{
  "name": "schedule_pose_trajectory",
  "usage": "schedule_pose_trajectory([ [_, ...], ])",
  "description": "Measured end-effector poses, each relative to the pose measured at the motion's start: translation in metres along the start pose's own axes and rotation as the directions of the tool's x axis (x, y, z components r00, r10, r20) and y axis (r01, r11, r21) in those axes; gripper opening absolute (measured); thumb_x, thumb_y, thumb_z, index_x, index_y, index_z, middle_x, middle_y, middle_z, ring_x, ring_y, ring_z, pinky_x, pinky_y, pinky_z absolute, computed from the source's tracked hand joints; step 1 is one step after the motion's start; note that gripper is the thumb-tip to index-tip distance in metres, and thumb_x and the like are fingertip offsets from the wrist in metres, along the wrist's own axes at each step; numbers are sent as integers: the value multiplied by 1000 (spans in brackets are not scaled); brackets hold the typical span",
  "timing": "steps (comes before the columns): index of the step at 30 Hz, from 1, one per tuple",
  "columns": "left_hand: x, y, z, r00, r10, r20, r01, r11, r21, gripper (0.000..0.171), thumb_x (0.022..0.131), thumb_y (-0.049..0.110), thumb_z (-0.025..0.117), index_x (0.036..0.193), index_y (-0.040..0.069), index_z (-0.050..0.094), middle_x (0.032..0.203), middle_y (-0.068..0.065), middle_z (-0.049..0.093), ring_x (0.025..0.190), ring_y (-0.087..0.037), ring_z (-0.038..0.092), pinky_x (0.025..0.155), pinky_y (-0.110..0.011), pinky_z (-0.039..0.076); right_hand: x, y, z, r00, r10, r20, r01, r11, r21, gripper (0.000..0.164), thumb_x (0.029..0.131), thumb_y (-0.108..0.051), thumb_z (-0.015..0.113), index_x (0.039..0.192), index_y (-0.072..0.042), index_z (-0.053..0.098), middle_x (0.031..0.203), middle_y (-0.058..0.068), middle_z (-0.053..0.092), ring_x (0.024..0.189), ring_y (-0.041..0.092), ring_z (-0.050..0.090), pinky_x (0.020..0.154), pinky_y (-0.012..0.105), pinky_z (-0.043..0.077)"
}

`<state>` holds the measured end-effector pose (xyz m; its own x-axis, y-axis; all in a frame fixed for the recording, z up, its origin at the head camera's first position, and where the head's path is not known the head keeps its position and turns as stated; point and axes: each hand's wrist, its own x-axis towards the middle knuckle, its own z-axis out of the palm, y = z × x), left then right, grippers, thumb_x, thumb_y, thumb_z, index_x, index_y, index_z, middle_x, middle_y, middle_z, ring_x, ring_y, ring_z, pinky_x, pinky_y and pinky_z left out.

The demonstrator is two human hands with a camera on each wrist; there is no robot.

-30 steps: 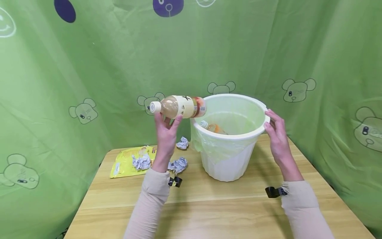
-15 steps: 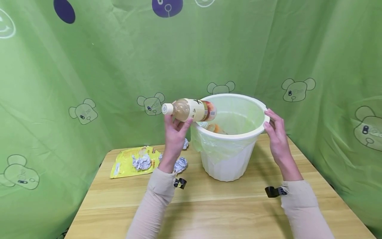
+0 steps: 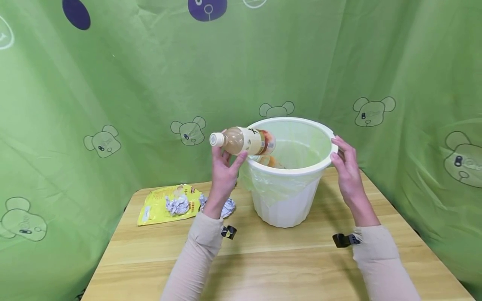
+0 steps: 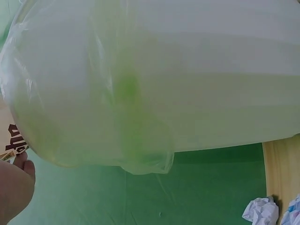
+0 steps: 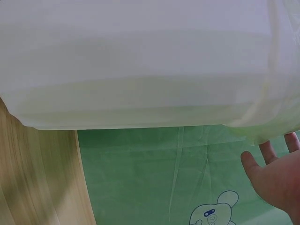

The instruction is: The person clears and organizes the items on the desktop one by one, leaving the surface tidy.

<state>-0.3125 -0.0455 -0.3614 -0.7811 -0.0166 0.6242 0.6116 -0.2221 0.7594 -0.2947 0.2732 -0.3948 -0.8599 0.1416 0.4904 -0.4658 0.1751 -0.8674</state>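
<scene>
the left arm (image 3: 193, 255) and right arm (image 3: 380, 259) are extended forward from the lower edge, both covered in pale sleeves (image 3: 206, 228). the left hand (image 3: 224, 177) is raised, thumb and fingers bent in a grip; the right hand (image 3: 348, 173) is held out at a similar height, fingers and thumb curled inward.

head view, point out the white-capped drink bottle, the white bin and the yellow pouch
White-capped drink bottle (image 3: 251, 141), head view, on its cream label
White bin (image 3: 286, 211), head view, on its front outer wall
Yellow pouch (image 3: 157, 205), head view, on its left part
</scene>
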Motion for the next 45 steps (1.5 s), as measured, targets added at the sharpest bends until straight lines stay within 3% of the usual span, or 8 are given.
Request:
schedule_pose_trajectory([
  [5,-1,-5,0,998,-62,11,61,994,91,80,93,14,76,158,23,32,159,-3,46,153,-19,37,131,-43,24,0,-1,1,1000,2,2,-2,1000,4,49,110,-24,46,158,-16,39,169,6,20,148,29,33,125,35,33],
  [8,-2,-8,-1,994,-100,33,93,982,163,84,92,20,78,160,25,29,163,2,41,155,-17,31,133,-48,13,0,-2,1,1000,1,1,-1,1000,7,49,109,-24,46,157,-16,40,169,6,20,147,29,33,125,35,34],
  [13,-5,-9,-4,993,-102,58,86,969,232,88,91,25,80,161,30,27,164,9,37,153,-13,34,132,-52,15,-1,-3,1,1000,2,-4,-2,1000,19,49,109,-24,46,157,-16,40,169,7,20,147,29,34,125,36,33],
  [21,-5,-8,-7,989,-117,87,94,966,240,86,92,27,80,161,31,29,165,11,35,152,-12,34,131,-51,18,-1,-2,1,1000,3,-8,-3,1000,22,49,109,-24,46,157,-16,40,169,7,20,146,27,34,124,33,34],
  [30,-4,-9,-8,986,-128,104,103,970,218,88,92,14,78,163,19,27,168,-2,31,154,-20,32,131,-40,21,0,-1,1,1000,8,-3,-8,1000,17,49,110,-24,46,157,-15,39,169,6,20,147,29,33,126,35,32],
  [35,-3,-7,-12,984,-143,110,118,971,208,86,94,8,75,163,14,25,170,-9,28,156,-26,29,132,-42,20,0,-1,1,1000,12,-8,-12,1000,16,48,110,-25,46,157,-16,40,169,5,20,147,29,33,126,36,31],
  [38,-4,-5,-16,984,-145,103,122,972,202,81,96,10,72,162,16,27,169,-7,29,156,-25,31,132,-42,21,0,-2,2,1000,15,-10,-14,1000,15,48,110,-25,46,157,-17,40,169,5,20,147,29,33,127,37,30],
  [45,-9,-13,-36,985,-153,79,132,965,226,70,100,27,69,160,29,31,166,2,34,153,-19,34,130,-44,26,-1,-1,1,1000,6,-6,-6,999,39,48,109,-24,46,157,-16,41,169,6,19,145,29,35,112,16,40],
])
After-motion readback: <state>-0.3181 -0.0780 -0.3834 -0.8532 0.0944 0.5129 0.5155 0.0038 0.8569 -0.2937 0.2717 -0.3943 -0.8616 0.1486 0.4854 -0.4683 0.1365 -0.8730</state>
